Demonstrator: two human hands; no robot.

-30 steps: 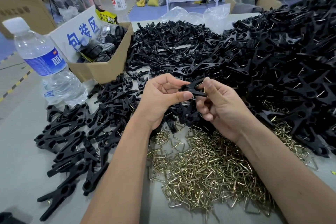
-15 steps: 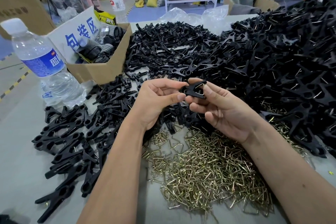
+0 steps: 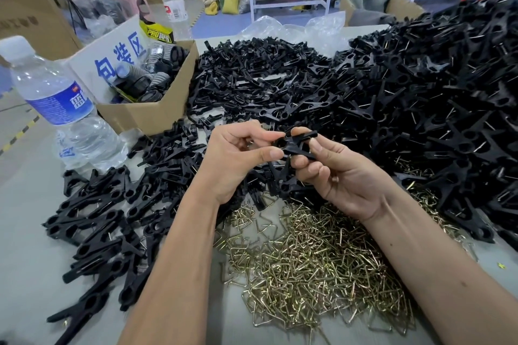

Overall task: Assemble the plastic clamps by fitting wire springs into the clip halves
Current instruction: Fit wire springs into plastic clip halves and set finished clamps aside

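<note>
We are holding one black clamp (image 3: 297, 144) above the counter (image 3: 33, 232) — left hand (image 3: 238, 159) pinching its near-left end, right hand (image 3: 344, 176) gripping the other, probably to steady both halves. The wire springs (image 3: 316, 263) are lying just below, near for easy reach.

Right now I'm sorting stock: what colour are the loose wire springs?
Brassy gold wire springs, clearest in the head view.
</note>
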